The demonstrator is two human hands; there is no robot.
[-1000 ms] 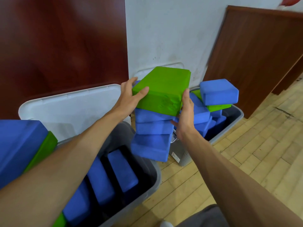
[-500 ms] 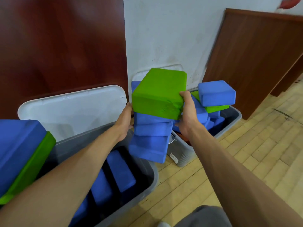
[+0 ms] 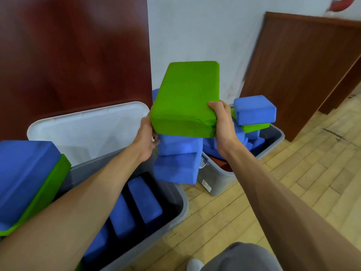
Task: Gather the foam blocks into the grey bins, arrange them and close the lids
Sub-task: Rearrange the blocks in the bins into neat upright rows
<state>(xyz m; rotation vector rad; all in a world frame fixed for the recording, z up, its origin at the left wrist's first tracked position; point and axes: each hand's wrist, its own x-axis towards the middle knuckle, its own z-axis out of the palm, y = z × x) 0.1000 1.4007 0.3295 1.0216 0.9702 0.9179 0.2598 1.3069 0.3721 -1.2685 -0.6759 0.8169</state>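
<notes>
Foam blocks, one green block (image 3: 185, 98) on top of blue blocks (image 3: 177, 163), are held as a stack in mid-air between the two grey bins, above the rim of the near grey bin (image 3: 178, 208). The left hand (image 3: 145, 141) presses the stack's left side at the join of green and blue; the right hand (image 3: 222, 124) is closed on the green block's near right corner, thumb on top, fingers hidden behind. Both hands are clamped on the stack. The blue layers sit skewed, the lowest jutting toward the camera, so in the inspector's judgement the stack is light but loosely bound and liable to shear; squeezing inward on opposite sides, with support low on the pile, would suit it best. The foam looks soft: the green block shows dents near the right thumb. The near bin holds blue blocks standing in rows, its white lid (image 3: 88, 130) raised behind. The far grey bin (image 3: 216, 182) is heaped untidily, a blue block (image 3: 254, 109) perched highest. A small label on the far bin's wall is too small to read; no other writing shows.
</notes>
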